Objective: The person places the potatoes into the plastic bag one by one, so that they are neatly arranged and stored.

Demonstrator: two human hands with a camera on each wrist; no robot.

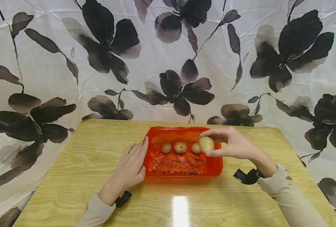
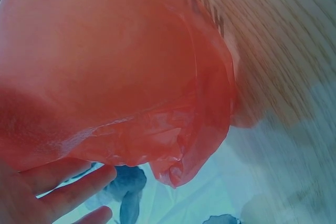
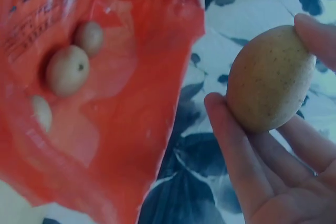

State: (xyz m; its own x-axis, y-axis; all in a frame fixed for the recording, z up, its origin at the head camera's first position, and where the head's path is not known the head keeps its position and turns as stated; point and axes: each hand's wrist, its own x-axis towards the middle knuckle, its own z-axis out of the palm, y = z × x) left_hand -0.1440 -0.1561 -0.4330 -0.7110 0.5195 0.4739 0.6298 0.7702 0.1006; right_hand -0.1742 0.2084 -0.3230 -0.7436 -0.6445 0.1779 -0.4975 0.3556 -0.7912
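Floral fabric (image 1: 176, 88) backs crinkled red plastic (image 1: 179, 164) and rounded potatoes (image 1: 206, 145).

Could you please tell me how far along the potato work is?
Three potatoes already lie in the red bag. The right hand holds a fourth potato. Placing that one probably remains, since it is held up, apart from the other three.

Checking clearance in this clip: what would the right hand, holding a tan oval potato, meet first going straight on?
In the head view, the right hand points leftward; first in line is the small round tan potato partly hidden by the held potato. Depth is unclear; it might pass above.
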